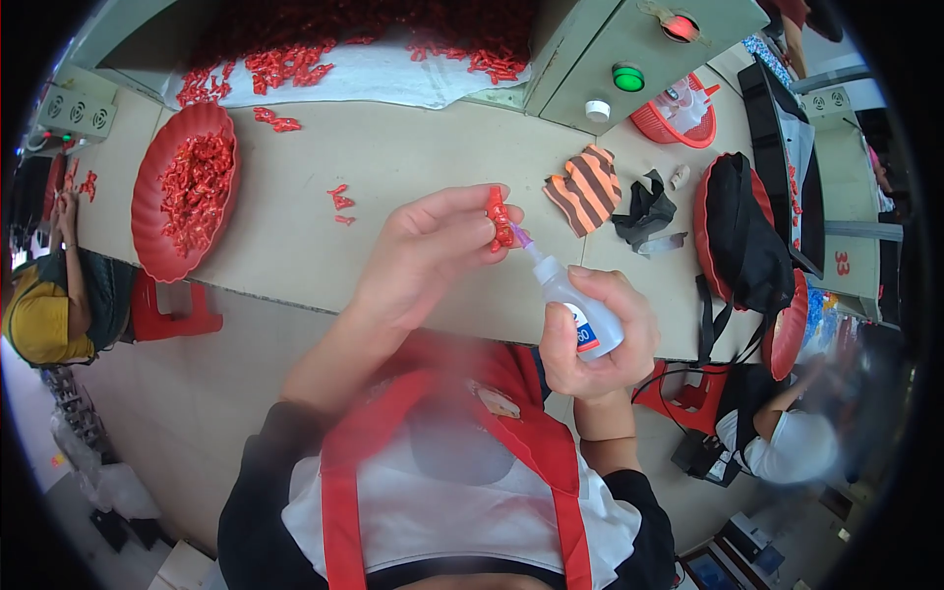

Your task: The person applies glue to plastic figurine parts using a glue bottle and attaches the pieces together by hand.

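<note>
Between thumb and fingers, my left hand (423, 246) pinches a small glossy red plastic figure piece (500, 218), held up over the table. My right hand (615, 339) is wrapped round a translucent squeeze bottle (582, 307) with a white, blue and red label. The bottle is tilted, and its thin purple nozzle (525, 239) points up at the right side of the red piece, touching it or very close. Several loose red pieces (341, 202) lie on the table left of my hands. Farther left stands a red scalloped tray (147, 187) heaped with similar pieces (197, 192).
More red pieces (285, 69) cover a white cloth (393, 84) under the machine housing (629, 59) at the back. To the right lie a striped cloth (587, 192), black scraps (644, 211), a red basket (678, 123) and a black bag (742, 231). Other people sit at both sides.
</note>
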A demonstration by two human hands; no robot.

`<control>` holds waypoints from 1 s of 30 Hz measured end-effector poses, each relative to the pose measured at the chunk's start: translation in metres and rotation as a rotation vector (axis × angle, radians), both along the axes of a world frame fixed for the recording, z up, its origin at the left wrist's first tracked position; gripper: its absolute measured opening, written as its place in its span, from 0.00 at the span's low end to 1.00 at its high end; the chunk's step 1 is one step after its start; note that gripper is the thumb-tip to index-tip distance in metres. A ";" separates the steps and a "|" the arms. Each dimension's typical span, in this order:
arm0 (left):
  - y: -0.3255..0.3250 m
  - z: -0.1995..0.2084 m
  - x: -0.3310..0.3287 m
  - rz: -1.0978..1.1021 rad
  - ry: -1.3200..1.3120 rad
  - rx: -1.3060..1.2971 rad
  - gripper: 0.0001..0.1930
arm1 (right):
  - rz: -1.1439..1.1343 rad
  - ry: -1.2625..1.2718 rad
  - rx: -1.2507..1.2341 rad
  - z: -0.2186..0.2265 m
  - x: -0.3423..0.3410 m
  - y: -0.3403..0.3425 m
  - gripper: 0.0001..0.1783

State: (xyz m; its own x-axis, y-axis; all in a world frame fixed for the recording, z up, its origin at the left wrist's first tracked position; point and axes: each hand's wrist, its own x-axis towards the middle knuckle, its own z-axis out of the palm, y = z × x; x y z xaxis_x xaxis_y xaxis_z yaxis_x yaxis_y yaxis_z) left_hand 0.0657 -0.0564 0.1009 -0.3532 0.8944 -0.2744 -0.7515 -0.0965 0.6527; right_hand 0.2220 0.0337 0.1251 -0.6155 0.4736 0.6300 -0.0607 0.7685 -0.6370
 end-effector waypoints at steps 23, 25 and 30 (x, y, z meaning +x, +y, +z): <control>-0.001 -0.003 -0.001 0.035 0.059 -0.024 0.16 | 0.019 -0.005 0.005 0.001 -0.004 0.002 0.16; -0.002 -0.003 -0.001 0.037 0.065 -0.023 0.16 | 0.027 -0.001 0.011 0.001 -0.006 0.002 0.16; -0.003 -0.005 -0.003 0.041 0.084 -0.014 0.16 | 0.021 -0.014 -0.015 0.002 -0.008 0.002 0.15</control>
